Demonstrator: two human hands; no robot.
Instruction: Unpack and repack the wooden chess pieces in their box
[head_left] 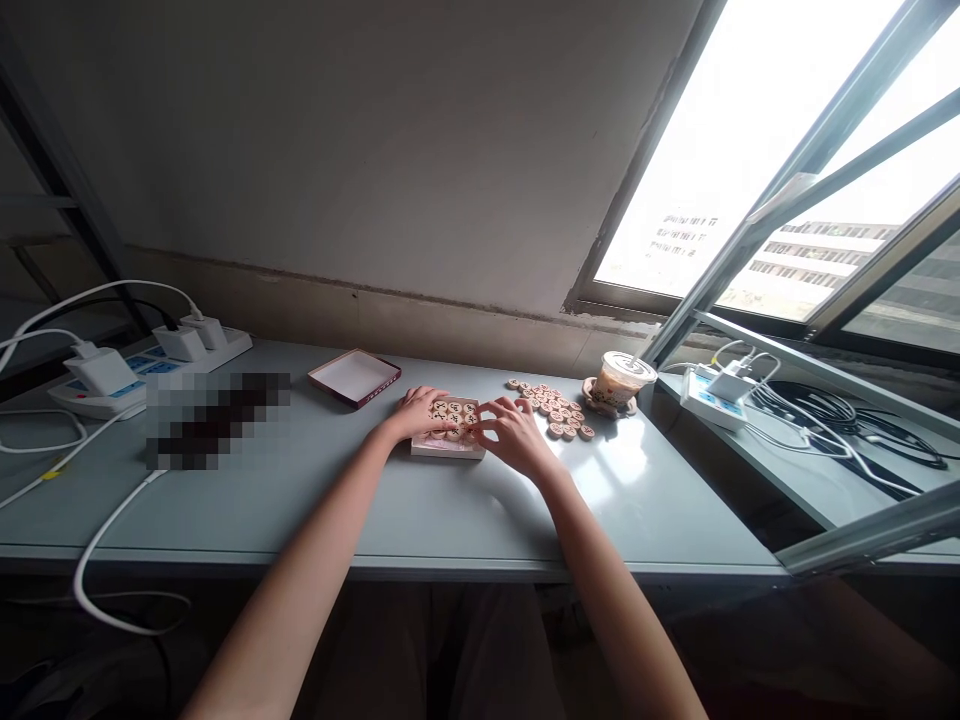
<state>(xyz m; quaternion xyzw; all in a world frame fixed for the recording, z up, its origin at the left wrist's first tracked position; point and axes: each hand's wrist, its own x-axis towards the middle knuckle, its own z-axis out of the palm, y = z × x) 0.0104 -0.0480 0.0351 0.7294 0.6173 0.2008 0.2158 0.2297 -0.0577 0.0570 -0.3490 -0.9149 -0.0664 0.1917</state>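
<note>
A shallow white box (448, 450) sits near the middle of the table, with rows of round wooden Chinese chess pieces (454, 408) in it. My left hand (420, 412) lies over the box's left side, fingers stretched and thumb apart across the pieces. At the right side, my right hand (514, 432) has its thumb and fingertips closed around a piece (472, 420) in the right column; the fingers partly cover it. More loose chess pieces (553, 405) lie spread on the table beyond my right hand.
The box's lid (356, 375) lies inside-up at the left rear. A lidded drink cup (626, 378) stands in a holder at the right. Power strips (105, 385) with white cables occupy the left, another power strip (712, 398) the right shelf. A pixelated patch covers something at left.
</note>
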